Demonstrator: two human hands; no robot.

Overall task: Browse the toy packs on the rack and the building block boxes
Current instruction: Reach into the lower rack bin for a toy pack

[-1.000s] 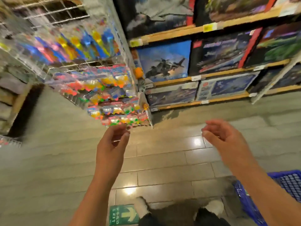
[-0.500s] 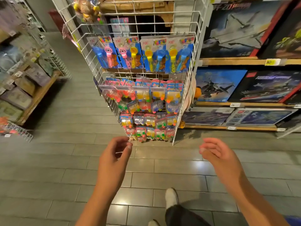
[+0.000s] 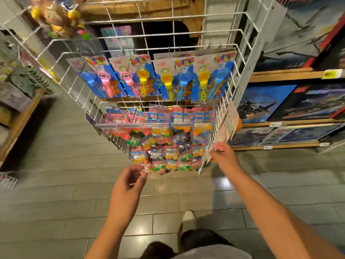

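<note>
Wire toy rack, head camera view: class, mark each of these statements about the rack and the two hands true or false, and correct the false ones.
1. The left hand reaches the bottom row of small toy packs. True.
2. The right hand is on the boxes on the wooden shelf. False: it is at the right edge of the wire rack, by the packs hanging on that side.
3. The blue-backed packs hang above the small packs. True.
4. The building block boxes stand left of the rack. False: they are to its right.
</note>
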